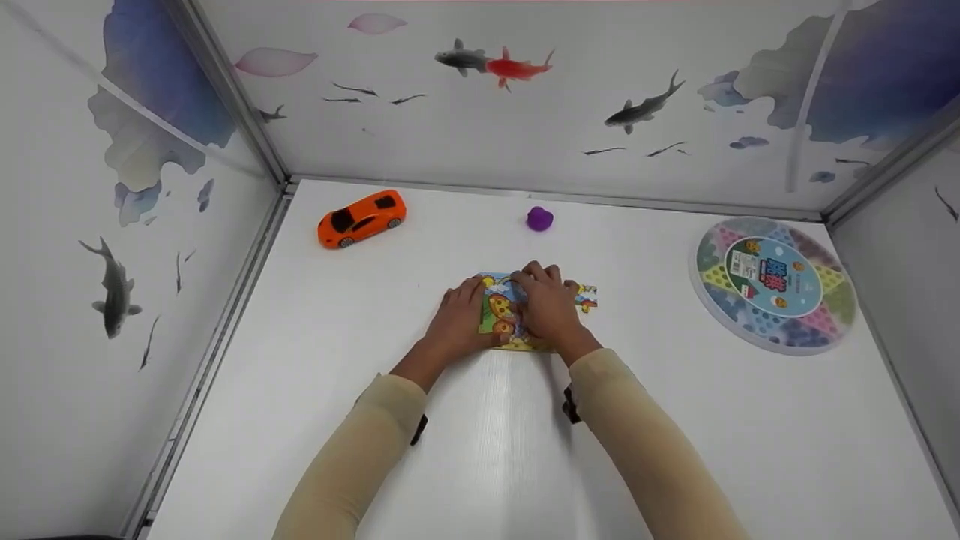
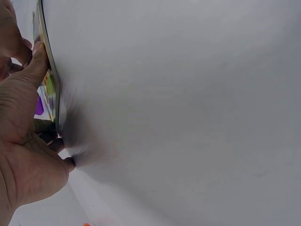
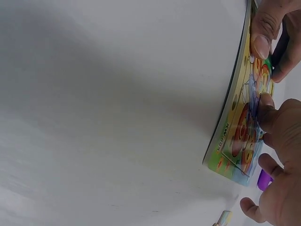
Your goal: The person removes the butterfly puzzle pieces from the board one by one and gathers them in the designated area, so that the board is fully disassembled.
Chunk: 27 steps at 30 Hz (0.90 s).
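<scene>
A cartoon-printed jigsaw puzzle (image 1: 496, 306) lies flat mid-table under both hands. My left hand (image 1: 456, 319) holds its left side, the thumb on the front rim and the fingers along the side edge. From the right wrist view, that thumb sits on the printed face of the puzzle (image 3: 242, 136). My right hand (image 1: 551, 304) lies over the right part, its thumb and fingertips spread and pressing on the picture. Whether a piece is under those fingertips is hidden. Just right of this hand lies a loose puzzle piece (image 1: 587, 298).
An orange toy car (image 1: 362, 218) stands at the back left. Behind the puzzle is a small purple object (image 1: 539, 219). A round, flat game box (image 1: 776, 285) lies on the right. Printed panels wall in the white table (image 1: 337, 322) at the back and sides.
</scene>
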Each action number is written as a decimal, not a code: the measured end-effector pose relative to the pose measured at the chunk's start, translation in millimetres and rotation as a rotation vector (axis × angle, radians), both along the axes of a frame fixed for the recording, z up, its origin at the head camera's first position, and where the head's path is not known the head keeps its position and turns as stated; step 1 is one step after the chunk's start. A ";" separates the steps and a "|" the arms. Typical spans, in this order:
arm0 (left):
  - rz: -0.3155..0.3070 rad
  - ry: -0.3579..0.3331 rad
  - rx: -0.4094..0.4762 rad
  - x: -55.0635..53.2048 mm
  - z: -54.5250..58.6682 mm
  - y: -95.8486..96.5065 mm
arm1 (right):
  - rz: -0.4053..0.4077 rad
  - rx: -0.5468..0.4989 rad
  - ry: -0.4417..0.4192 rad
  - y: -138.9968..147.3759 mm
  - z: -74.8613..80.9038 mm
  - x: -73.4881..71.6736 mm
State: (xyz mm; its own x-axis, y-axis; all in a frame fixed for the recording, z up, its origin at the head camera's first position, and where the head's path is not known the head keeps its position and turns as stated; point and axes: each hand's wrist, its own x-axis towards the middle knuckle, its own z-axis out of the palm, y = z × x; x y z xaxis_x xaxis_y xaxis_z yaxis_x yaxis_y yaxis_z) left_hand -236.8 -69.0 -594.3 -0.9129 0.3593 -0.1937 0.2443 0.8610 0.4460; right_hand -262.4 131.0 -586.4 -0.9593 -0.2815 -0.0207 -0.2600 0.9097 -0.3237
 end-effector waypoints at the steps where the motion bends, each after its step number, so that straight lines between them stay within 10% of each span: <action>1: 0.001 -0.003 0.003 0.1 0.3 0.0 | 0.001 0.002 -0.003 -0.2 -0.1 -0.8; 27: -0.003 -0.010 0.036 2.0 2.7 -1.3 | -0.041 -0.003 -0.095 -6.0 2.1 -10.4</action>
